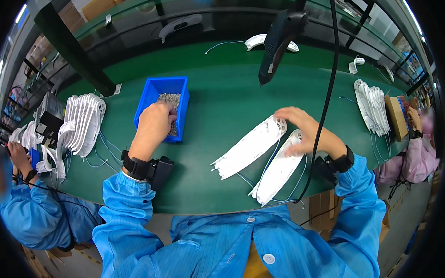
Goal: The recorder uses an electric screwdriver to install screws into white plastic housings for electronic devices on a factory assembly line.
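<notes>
My left hand (156, 125) reaches into a blue plastic bin (186, 103) of small grey metal pieces (170, 98), which look like screws. Its fingers are curled down, and whatever is between them is hidden. Two long white plastic housings (249, 149) with thin blue-grey wires lie side by side, slanting, on the green table. Over their far ends is my right hand (308, 133), fingers spread, its fingertips at the left housing and its thumb over the right housing (277, 179). Slight blur hides whether it presses on them.
A dark power screwdriver (281, 39) hangs above the table; its black cable (332, 81) runs down past my right hand. Stacked white housings stand at left (82, 124) and right (372, 107). Co-workers sit either side. One more white part (258, 41) lies at the back.
</notes>
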The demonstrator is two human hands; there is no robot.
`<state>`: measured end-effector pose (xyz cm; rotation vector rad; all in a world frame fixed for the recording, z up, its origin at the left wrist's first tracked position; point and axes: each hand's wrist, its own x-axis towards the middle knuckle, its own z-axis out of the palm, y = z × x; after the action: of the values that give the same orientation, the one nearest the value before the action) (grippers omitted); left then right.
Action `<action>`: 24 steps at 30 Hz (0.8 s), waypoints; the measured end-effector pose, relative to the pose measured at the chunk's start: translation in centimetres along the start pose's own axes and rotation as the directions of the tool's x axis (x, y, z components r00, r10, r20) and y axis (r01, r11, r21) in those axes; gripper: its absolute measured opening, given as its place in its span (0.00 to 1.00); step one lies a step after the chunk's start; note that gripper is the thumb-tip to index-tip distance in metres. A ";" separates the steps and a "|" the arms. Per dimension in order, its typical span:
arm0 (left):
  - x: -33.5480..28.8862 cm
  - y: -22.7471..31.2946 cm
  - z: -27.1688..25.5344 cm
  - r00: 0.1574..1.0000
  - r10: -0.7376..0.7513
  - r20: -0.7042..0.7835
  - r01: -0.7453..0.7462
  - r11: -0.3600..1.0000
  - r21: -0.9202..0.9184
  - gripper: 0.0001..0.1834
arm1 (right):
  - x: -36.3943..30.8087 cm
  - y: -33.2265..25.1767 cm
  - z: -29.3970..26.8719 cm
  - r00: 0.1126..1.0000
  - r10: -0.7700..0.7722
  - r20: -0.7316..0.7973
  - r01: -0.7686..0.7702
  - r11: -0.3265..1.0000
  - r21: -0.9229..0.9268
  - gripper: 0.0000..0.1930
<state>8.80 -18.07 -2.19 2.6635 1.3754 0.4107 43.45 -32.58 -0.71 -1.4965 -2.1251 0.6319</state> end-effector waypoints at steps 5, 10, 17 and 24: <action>0.1 -0.4 1.0 0.997 0.016 -0.072 -0.014 0.999 0.038 0.07 | -0.3 -3.1 0.3 0.927 -0.259 0.273 0.337 0.894 -0.297 0.51; -0.1 0.1 1.1 0.989 -0.024 -0.147 0.024 1.000 -0.002 0.07 | -0.8 -1.8 2.1 0.898 -0.301 0.321 0.393 0.877 -0.275 0.41; 0.3 -0.9 1.0 0.980 0.021 -0.196 -0.041 0.994 -0.102 0.05 | -1.8 -5.0 5.7 0.992 -0.115 -0.049 0.096 0.952 -0.291 0.29; 0.0 -0.7 0.2 0.981 -0.016 -0.192 -0.040 0.957 -0.286 0.03 | -2.5 -9.3 7.1 0.976 0.037 -0.213 -0.120 0.913 -0.391 0.30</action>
<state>8.34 -17.66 -2.56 2.4453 1.2339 0.8225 33.01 -38.48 -0.89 -1.7813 -2.1274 0.0543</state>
